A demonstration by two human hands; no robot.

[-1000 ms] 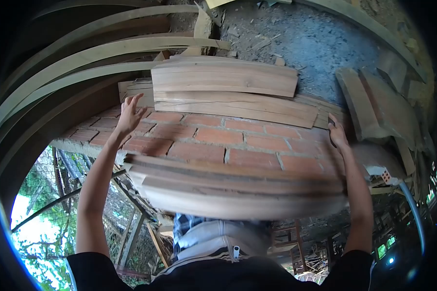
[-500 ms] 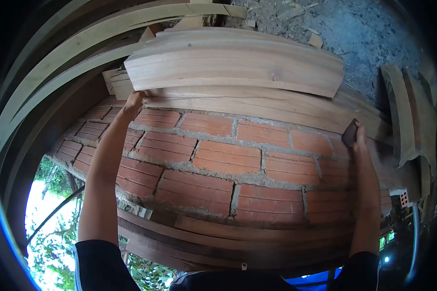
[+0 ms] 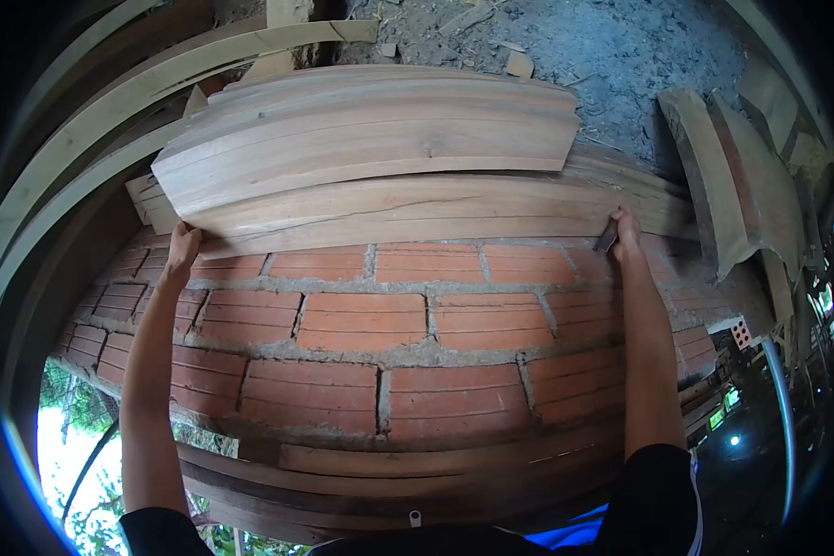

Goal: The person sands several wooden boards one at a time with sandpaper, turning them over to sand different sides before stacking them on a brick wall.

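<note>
Brick wall (image 3: 361,324) filled mid-frame, bearing stacked planks (image 3: 380,139). The lowest plank (image 3: 417,211) ran left–right across the upper frame; the left hand (image 3: 181,248) gripped its left end, while the right hand (image 3: 625,230) pressed near its right end, apparently clasping a small dark object (image 3: 606,237). No writing was legible.

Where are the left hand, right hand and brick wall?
left hand (image 3: 182,246): head view, back of the hand.
right hand (image 3: 625,227): head view, knuckles.
brick wall (image 3: 361,322): head view, bare brick face.
</note>
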